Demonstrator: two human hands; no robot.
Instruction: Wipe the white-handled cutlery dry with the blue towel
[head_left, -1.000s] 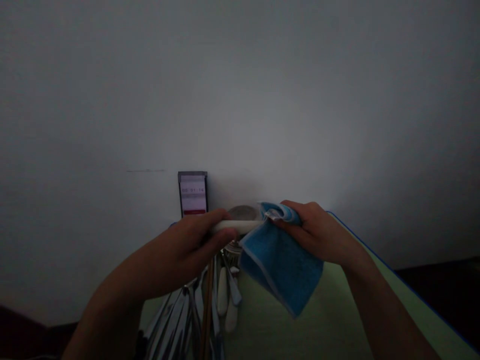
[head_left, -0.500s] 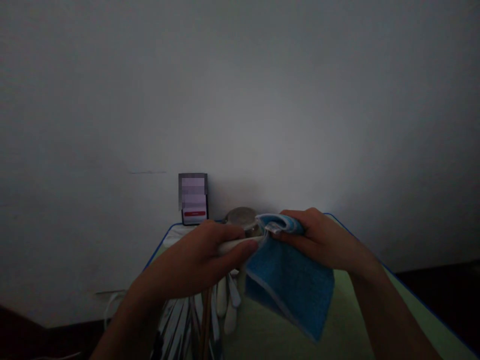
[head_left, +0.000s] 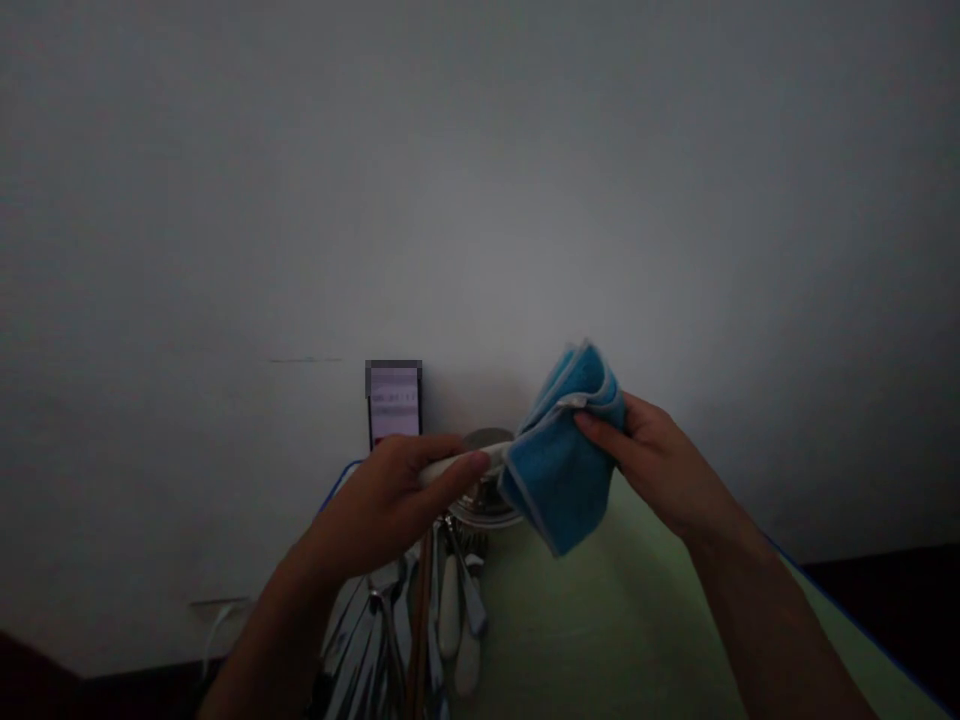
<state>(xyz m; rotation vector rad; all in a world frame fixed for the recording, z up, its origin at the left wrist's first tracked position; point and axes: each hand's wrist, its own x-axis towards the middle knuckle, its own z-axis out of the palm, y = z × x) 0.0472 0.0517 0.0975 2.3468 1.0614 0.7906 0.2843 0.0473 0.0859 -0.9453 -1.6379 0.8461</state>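
My left hand (head_left: 397,500) is closed around the white handle (head_left: 495,457) of a utensil, thumb lying along it. The utensil's far end runs into a blue cloth (head_left: 562,470) with pale edging, so its kind is hidden. My right hand (head_left: 645,450) pinches the folded cloth from the right side, with the thumb in front. Behind the handle stands a round metal container (head_left: 487,515), partly covered by my left hand and the cloth. Below my left hand lies a spread of cutlery (head_left: 367,640), including a fork (head_left: 474,545) and pieces with white handles (head_left: 450,605).
A phone (head_left: 395,405) leans against the pale wall (head_left: 480,200) at the back of the table. Brown chopsticks (head_left: 420,630) lie among the cutlery. The light green table (head_left: 600,640) has a blue edge. A white cable (head_left: 216,630) hangs at the lower left.
The cloth has risen and now wraps over the utensil's far end, its hanging corner drawn up. My right hand has shifted slightly up. The view has tilted a little, showing more of the metal container.
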